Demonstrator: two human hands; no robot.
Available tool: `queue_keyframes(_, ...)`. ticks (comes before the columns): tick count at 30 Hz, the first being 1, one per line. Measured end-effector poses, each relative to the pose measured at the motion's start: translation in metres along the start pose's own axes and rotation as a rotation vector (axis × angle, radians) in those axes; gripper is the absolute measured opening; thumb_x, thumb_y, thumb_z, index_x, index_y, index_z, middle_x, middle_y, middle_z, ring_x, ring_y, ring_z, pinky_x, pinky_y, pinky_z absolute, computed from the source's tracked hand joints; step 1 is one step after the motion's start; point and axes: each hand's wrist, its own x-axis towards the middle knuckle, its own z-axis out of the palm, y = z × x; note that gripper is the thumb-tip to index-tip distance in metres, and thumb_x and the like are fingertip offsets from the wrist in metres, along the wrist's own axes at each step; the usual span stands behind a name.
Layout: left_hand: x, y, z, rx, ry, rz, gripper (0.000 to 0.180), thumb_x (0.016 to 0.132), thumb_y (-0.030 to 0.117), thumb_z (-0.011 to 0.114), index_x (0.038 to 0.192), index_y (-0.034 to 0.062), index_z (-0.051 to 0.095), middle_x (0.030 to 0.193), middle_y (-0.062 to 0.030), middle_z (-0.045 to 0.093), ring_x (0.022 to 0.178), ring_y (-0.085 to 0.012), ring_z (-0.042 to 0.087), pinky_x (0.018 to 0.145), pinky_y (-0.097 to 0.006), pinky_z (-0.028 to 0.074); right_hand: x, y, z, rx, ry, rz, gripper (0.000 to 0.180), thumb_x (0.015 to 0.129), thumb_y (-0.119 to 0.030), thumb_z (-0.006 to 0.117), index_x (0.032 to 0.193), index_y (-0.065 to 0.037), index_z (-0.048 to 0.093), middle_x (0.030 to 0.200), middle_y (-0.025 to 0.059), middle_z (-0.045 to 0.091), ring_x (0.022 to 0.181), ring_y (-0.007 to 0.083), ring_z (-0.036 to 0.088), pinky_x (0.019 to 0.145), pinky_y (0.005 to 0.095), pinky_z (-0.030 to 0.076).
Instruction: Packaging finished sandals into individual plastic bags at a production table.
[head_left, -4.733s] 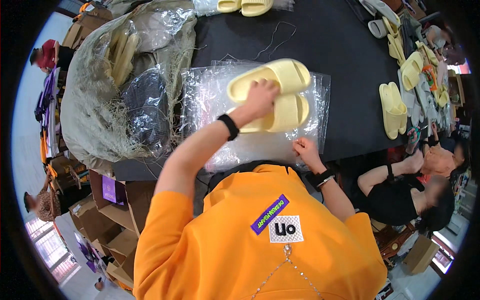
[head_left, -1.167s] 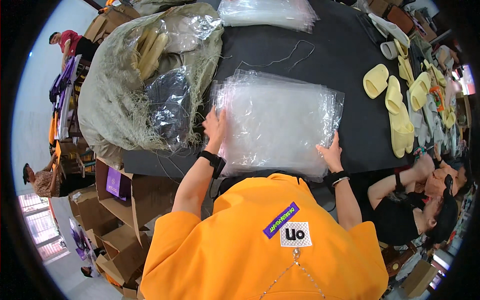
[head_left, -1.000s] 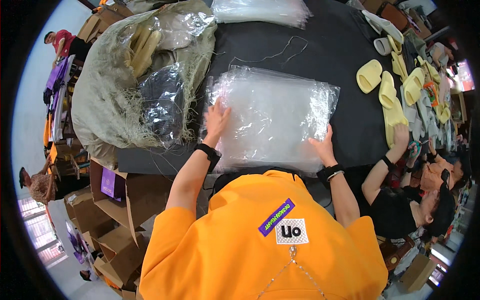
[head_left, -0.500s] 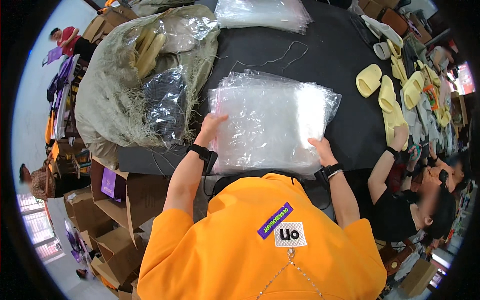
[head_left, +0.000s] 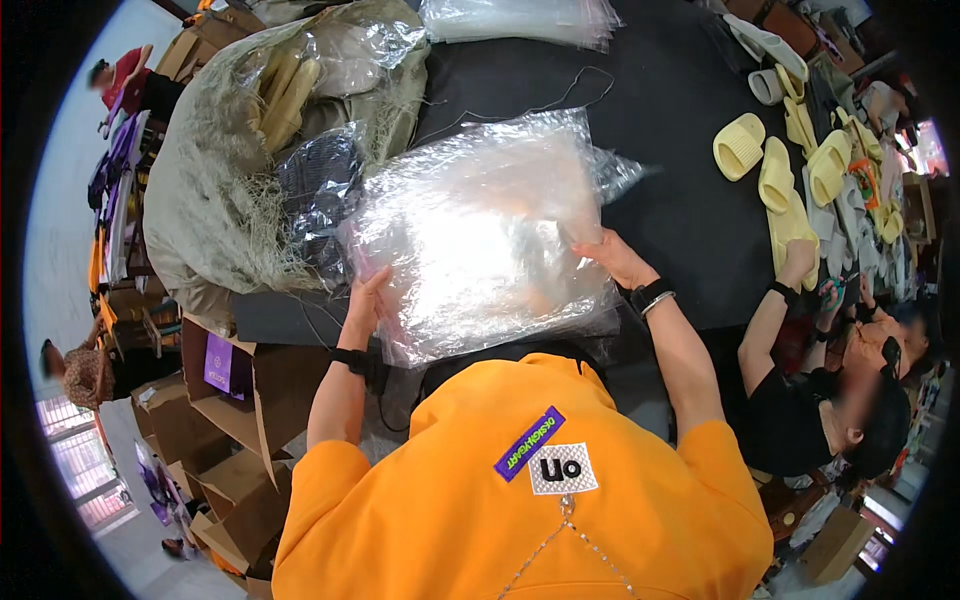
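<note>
Between my hands is a stack of clear plastic bags (head_left: 470, 235), tilted and shining with glare, above the near edge of the black table. My left hand (head_left: 368, 300) grips its left edge, thumb on top and the fingers hidden beneath. At the right edge, my right hand (head_left: 618, 258) pinches the stack, its thumb over the film. A loose corner of film sticks out beyond the stack's far right side. A woven sack (head_left: 215, 170) stands just left of the bags, holding items wrapped in clear plastic.
Another pile of clear bags (head_left: 520, 18) lies at the table's far edge. A thin cord (head_left: 540, 108) crosses the black tabletop (head_left: 670, 230). Yellow slippers (head_left: 740, 147) lie to the right, where a co-worker's hand (head_left: 797, 262) touches one. Open cardboard boxes (head_left: 270, 400) stand at lower left.
The stack has shifted left and been turned and tilted in my hands. My left hand has moved down and left; my right hand has moved up and left along the edge.
</note>
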Motion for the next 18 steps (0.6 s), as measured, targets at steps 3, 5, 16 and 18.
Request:
queue_keyframes(3, 0.014, 0.003, 0.002, 0.109, 0.013, 0.027, 0.047, 0.082, 0.012, 0.06, 0.124, 0.0018, 0.04, 0.108, -0.0093, 0.054, 0.097, -0.0198, 0.055, 0.08, -0.032, 0.048, -0.005, -0.011, -0.002, 0.044, 0.111, -0.014, 0.034, 0.081, -0.01, 0.062, 0.112, 0.001, 0.053, 0.1, 0.0045, 0.059, 0.088, 0.0111, 0.055, 0.078, 0.0266, 0.046)
queue_keyframes(5, 0.028, 0.007, 0.019, 0.182, -0.07, 0.119, 0.045, 0.081, 0.012, 0.061, 0.121, 0.0015, 0.043, 0.108, -0.0081, 0.054, 0.097, -0.0168, 0.054, 0.08, -0.03, 0.046, -0.014, 0.006, -0.02, 0.057, 0.245, -0.033, 0.04, 0.079, -0.004, 0.06, 0.117, 0.003, 0.048, 0.101, 0.0081, 0.058, 0.09, 0.0164, 0.056, 0.079, 0.0312, 0.048)
queue_keyframes(16, 0.08, -0.015, 0.094, 1.255, 0.354, 0.062, 0.068, 0.075, 0.049, 0.059, 0.129, 0.0126, 0.04, 0.135, -0.0178, 0.029, 0.122, -0.0388, 0.026, 0.094, -0.052, 0.03, -0.06, 0.07, -0.032, -0.585, 0.873, 0.09, 0.089, 0.068, -0.035, 0.069, 0.137, -0.001, 0.023, 0.135, 0.0237, 0.029, 0.122, 0.0371, 0.034, 0.101, 0.0421, 0.027)
queue_keyframes(18, 0.075, -0.024, 0.1, 1.398, 0.312, 0.123, 0.07, 0.079, 0.048, 0.054, 0.131, 0.0044, 0.035, 0.134, -0.0208, 0.031, 0.121, -0.0396, 0.03, 0.094, -0.051, 0.031, -0.059, 0.075, -0.031, -0.51, 0.868, 0.048, 0.09, 0.068, -0.033, 0.07, 0.137, 0.0, 0.022, 0.136, 0.0237, 0.027, 0.123, 0.0365, 0.033, 0.102, 0.0408, 0.027)
